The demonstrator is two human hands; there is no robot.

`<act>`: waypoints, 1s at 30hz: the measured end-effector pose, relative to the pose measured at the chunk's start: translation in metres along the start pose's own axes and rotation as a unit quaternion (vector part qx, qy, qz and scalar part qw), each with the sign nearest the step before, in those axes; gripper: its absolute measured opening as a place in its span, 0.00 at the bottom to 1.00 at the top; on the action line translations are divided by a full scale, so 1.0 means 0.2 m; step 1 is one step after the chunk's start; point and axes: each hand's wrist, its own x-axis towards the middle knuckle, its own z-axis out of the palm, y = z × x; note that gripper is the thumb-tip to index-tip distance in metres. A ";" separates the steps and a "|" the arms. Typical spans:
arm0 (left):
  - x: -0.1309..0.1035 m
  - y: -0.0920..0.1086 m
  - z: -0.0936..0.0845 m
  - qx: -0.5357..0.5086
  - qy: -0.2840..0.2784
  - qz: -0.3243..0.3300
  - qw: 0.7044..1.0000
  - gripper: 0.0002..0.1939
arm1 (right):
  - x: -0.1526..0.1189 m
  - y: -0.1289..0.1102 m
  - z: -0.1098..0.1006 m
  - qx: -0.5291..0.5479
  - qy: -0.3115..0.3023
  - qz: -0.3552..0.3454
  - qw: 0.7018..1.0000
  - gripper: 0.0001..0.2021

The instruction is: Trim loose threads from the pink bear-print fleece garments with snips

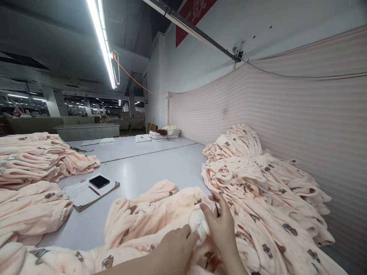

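A fluffy pink garment (169, 210) with small brown printed figures lies bunched at the table's front. My left hand (176, 246) pinches its edge beside a white patch (197, 222) of cloth. On the other side of that patch is my right hand (219, 217), its fingers curled, with a small dark thin tool (217, 209) held in them. Part of the tool is hidden by the fingers, so its kind cannot be made out.
Pink garments are heaped on the right (275, 198) and stacked on the left (28, 160). A black phone (99, 181) and a red pen (94, 190) lie on papers (83, 195). White stacks (172, 131) stand at the table's (149, 162) far end, near a striped curtain (272, 107).
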 end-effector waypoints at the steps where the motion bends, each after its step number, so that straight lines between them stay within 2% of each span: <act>1: -0.02 0.00 0.02 0.017 -0.017 0.015 1.000 0.06 | 0.02 -0.02 -0.02 -0.033 -0.034 -0.007 0.999 0.19; 3: -0.04 0.00 0.02 0.025 -0.035 0.018 0.999 0.09 | 0.01 -0.02 -0.04 -0.088 -0.067 -0.001 0.994 0.17; 5: -0.03 0.00 -0.01 0.034 -0.050 0.009 0.998 0.12 | -0.06 0.05 -0.04 -0.092 -0.032 0.035 0.995 0.17; 7: 0.00 0.02 -0.06 0.051 -0.045 -0.020 0.997 0.12 | -0.17 0.14 -0.03 -0.029 0.005 0.084 0.996 0.18; 9: 0.08 0.05 -0.10 0.068 -0.022 -0.039 0.997 0.13 | -0.26 0.22 0.01 0.053 0.030 0.130 0.990 0.18; 11: 0.20 0.08 -0.11 0.066 -0.021 -0.015 0.998 0.18 | -0.32 0.27 0.04 0.113 0.051 0.161 0.979 0.16; 14: 0.40 0.11 -0.08 0.032 -0.087 0.040 0.995 0.32 | -0.36 0.27 0.07 0.162 0.080 0.163 0.970 0.14; 15: 0.44 0.12 -0.06 0.018 -0.111 0.048 0.993 0.33 | -0.36 0.27 0.06 0.169 0.089 0.154 0.969 0.14; 17: 0.49 0.12 -0.04 -0.013 -0.139 0.041 0.989 0.25 | -0.35 0.26 0.02 0.154 0.110 0.129 0.973 0.13; 19: 0.48 0.11 -0.06 -0.054 -0.145 0.007 0.988 0.13 | -0.34 0.25 -0.04 0.100 0.131 0.109 0.980 0.12; 21: 0.41 0.08 -0.11 -0.108 -0.149 -0.052 0.981 0.05 | -0.31 0.24 -0.10 0.027 0.143 0.091 0.985 0.11; 25: 0.24 0.02 -0.18 -0.252 -0.157 -0.172 0.939 0.10 | -0.23 0.20 -0.12 -0.100 0.113 0.021 0.988 0.06; 28: 0.16 0.02 -0.18 -0.367 -0.144 -0.208 0.895 0.16 | -0.20 0.14 -0.10 -0.210 0.072 -0.073 0.972 0.04; 30: 0.14 0.02 -0.17 -0.428 -0.141 -0.213 0.867 0.19 | -0.21 0.09 -0.10 -0.259 0.042 -0.111 0.958 0.08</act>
